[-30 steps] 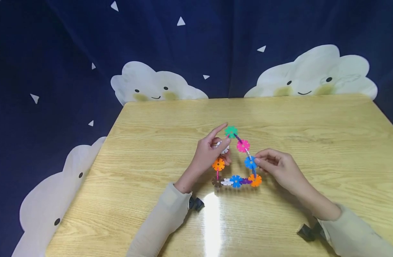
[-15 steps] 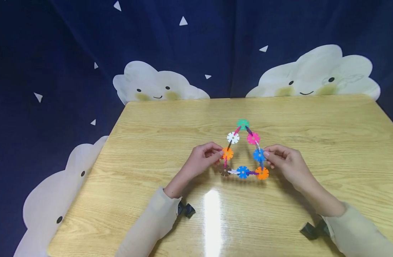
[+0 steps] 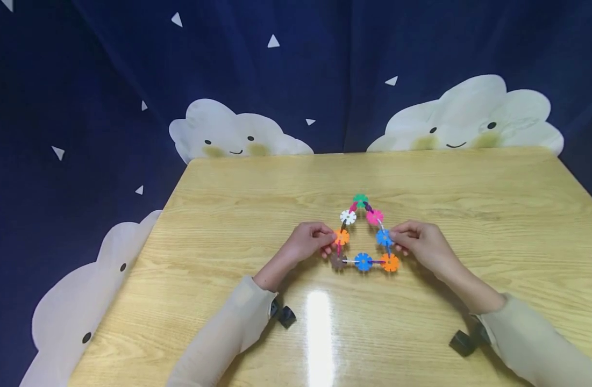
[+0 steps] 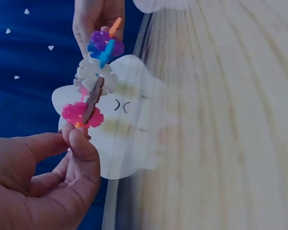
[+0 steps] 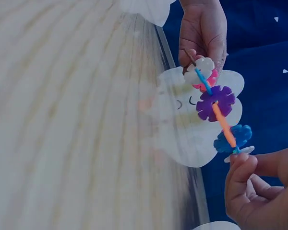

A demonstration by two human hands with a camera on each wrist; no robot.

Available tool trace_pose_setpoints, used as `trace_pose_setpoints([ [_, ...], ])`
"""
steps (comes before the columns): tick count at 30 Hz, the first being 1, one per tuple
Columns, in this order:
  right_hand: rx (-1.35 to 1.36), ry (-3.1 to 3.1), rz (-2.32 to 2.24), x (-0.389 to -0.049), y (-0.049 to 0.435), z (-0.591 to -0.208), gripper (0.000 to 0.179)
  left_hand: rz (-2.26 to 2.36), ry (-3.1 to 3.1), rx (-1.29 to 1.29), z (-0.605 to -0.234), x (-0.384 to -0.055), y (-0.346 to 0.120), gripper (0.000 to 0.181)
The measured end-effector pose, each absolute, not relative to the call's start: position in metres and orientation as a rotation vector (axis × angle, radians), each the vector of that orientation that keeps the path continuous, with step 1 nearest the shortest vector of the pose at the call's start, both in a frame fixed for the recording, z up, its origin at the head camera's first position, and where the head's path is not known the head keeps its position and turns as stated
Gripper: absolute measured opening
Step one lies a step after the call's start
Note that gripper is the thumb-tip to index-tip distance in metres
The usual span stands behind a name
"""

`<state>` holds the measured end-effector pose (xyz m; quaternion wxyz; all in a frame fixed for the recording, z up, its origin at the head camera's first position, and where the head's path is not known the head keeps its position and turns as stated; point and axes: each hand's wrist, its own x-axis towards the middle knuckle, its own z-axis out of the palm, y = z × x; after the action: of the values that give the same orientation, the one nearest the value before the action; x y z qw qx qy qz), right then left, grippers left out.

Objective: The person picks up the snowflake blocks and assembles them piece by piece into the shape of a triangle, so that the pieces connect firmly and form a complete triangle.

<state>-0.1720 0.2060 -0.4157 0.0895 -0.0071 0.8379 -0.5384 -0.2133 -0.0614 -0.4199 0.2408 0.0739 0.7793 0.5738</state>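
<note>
A loop of notched plastic snowflake discs (image 3: 363,262), slotted together edge to face, is held up over the wooden table in the head view. It stands roughly as a triangle, with a green disc (image 3: 361,201) at the top. My left hand (image 3: 305,241) pinches an orange disc (image 3: 342,237) on the left side between thumb and fingers. Opposite it, my right hand (image 3: 421,243) pinches a blue disc (image 3: 384,238). In the left wrist view a brown disc (image 4: 92,101) shows edge-on above the thumb. A purple disc (image 5: 216,103) faces the right wrist camera.
The wooden table (image 3: 237,199) spreads beneath both hands, with a bright glare patch near its front. Behind it hangs a dark blue curtain (image 3: 325,64) with white clouds. Black devices (image 3: 462,343) are strapped at both wrists.
My left hand has slid from the white disc, on the upper left, down to the orange disc. My right hand keeps its pinch on the blue disc. The loop has shifted slightly.
</note>
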Motion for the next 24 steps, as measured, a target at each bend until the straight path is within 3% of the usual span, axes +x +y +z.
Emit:
trace_pose_setpoints([
  [24, -0.026, 2.530, -1.447, -0.182, 0.204, -0.432, 0.025, 1.347, 2.287, 0.202, -0.428, -0.215, -0.059, 0.017],
])
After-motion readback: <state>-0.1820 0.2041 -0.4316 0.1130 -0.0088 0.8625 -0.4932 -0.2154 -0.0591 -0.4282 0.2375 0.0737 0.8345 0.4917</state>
